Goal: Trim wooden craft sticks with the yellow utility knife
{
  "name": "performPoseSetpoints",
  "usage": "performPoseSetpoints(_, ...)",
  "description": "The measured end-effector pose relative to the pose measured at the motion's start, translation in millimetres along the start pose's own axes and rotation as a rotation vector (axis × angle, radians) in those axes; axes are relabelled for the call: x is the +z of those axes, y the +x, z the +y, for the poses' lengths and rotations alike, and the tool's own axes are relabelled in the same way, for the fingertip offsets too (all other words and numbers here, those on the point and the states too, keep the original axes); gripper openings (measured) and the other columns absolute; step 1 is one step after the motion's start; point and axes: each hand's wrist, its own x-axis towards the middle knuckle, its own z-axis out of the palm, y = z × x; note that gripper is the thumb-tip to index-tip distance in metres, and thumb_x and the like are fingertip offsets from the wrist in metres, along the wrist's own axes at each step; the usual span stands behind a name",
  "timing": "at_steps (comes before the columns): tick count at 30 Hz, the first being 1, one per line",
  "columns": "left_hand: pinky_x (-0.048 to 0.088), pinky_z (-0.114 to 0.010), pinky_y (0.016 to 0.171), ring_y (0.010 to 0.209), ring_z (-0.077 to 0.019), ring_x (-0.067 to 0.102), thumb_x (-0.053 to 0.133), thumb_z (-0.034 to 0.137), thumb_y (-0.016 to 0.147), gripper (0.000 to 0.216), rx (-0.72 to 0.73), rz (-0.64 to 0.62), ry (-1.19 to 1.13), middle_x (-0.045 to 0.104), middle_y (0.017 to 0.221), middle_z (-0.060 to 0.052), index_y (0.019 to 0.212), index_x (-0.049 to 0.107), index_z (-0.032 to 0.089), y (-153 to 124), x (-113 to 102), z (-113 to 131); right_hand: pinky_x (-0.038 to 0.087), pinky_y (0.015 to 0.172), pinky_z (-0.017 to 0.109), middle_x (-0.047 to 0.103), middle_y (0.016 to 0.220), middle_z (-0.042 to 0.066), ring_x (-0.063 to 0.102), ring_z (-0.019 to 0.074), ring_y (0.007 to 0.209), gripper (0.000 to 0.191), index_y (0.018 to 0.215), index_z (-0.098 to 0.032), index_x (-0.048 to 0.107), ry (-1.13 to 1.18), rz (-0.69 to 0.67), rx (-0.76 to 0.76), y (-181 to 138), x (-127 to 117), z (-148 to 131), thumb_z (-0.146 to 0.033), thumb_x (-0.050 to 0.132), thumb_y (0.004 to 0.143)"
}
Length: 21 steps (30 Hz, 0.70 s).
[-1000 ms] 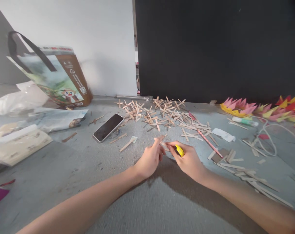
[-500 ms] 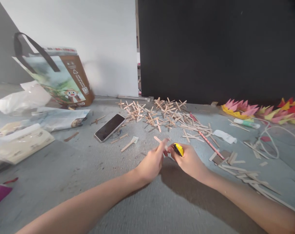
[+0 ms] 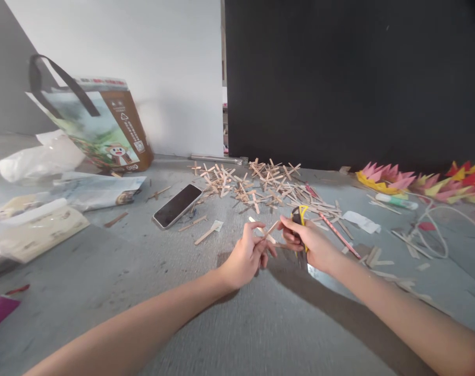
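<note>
My left hand point(image 3: 248, 256) is closed in a pinch on a thin wooden stick point(image 3: 271, 228) that points up and to the right. My right hand point(image 3: 313, 243) is wrapped round a yellow and black utility knife point(image 3: 300, 219), and its fingertips touch the far end of the same stick. The knife's blade shows below that hand. Both hands hover just above the grey floor point(image 3: 237, 324). Behind them lies a heap of small wooden stick crosses point(image 3: 256, 183).
A phone point(image 3: 177, 204) lies face up at left centre. A printed bag point(image 3: 92, 128), plastic wrappers point(image 3: 37, 224) and paper lie at the left. A red pencil point(image 3: 337, 233), loose sticks, a glue tube point(image 3: 396, 201), a white cable and coloured paper flowers point(image 3: 421, 180) are at the right. A black board stands behind.
Both hands have risen from the floor with a stick between them. The right hand has turned so the knife stands more upright and its blade shows below the hand.
</note>
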Motion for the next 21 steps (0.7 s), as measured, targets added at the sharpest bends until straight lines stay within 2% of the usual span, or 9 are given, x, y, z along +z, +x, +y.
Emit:
performPoseSetpoints(3,0.038,-0.017,0.048,0.048,-0.0056,0.049,0.034,0.037,0.110,0.029,-0.001,-0.103,-0.023,0.066,0.089,-0.001,0.134,0.025,0.023,-2.1,0.7,-0.3,0.014,0.046,0.024,0.038,0.058,-0.008,0.025,0.0081,0.051,0.043,0.078,-0.020,0.057,-0.023,-0.125,0.114,0.4,-3.1,-3.1,-0.055,0.081,0.082)
performPoseSetpoints(6,0.039,-0.017,0.050,0.051,-0.0059,0.049,0.034,0.029,0.109,0.026,0.004,-0.208,-0.014,0.065,0.085,0.000,0.133,0.025,0.024,-5.7,1.1,-2.2,0.011,0.047,0.025,0.035,0.055,-0.010,0.020,0.0071,0.049,0.044,0.076,-0.021,0.052,-0.083,-0.245,0.223,-3.8,-5.3,-8.2,-0.052,0.082,0.081)
performPoseSetpoints(10,0.039,-0.018,0.054,0.058,-0.0083,0.049,0.042,0.019,0.103,0.027,-0.002,-0.262,0.034,0.065,0.082,0.001,0.125,0.027,0.023,-8.7,1.7,-3.0,0.008,0.048,0.026,0.034,0.057,-0.010,0.020,0.0069,0.050,0.039,0.081,-0.021,0.057,-0.209,-0.324,0.273,-9.1,-7.2,-17.4,-0.044,0.088,0.076)
performPoseSetpoints(14,0.040,-0.022,0.056,0.058,-0.0100,0.052,0.043,0.027,0.105,0.010,-0.062,-0.166,0.172,0.066,0.077,0.002,0.114,0.042,0.022,-5.8,-0.2,6.1,0.010,0.047,0.025,0.032,0.057,-0.010,0.019,0.0069,0.050,0.039,0.078,-0.022,0.056,-0.254,-0.296,0.224,-9.3,-7.3,-22.7,-0.044,0.087,0.076)
performPoseSetpoints(16,0.040,-0.023,0.057,0.057,-0.0104,0.053,0.042,0.029,0.106,0.015,-0.046,-0.126,0.273,0.062,0.070,0.003,0.099,0.053,0.021,-3.4,-2.7,10.3,0.010,0.046,0.025,0.032,0.056,-0.010,0.020,0.0068,0.050,0.039,0.077,-0.022,0.054,-0.258,-0.270,0.199,-9.0,-6.9,-21.9,-0.043,0.087,0.076)
performPoseSetpoints(18,0.040,-0.023,0.058,0.057,-0.0103,0.052,0.042,0.023,0.105,0.025,0.006,-0.130,0.336,0.058,0.065,0.003,0.087,0.059,0.020,-1.9,-5.7,11.5,0.011,0.045,0.025,0.035,0.057,-0.009,0.022,0.0067,0.050,0.037,0.076,-0.021,0.054,-0.269,-0.246,0.183,-9.3,-5.8,-19.3,-0.040,0.087,0.075)
performPoseSetpoints(21,0.041,-0.024,0.062,0.061,-0.0115,0.054,0.039,0.009,0.098,0.028,0.099,-0.172,0.390,0.062,0.070,0.000,0.089,0.063,0.020,-3.4,-8.2,9.5,0.012,0.045,0.026,0.035,0.055,-0.009,0.022,0.0065,0.048,0.038,0.071,-0.021,0.053,-0.259,-0.206,0.150,-8.2,-5.0,-16.0,-0.039,0.086,0.076)
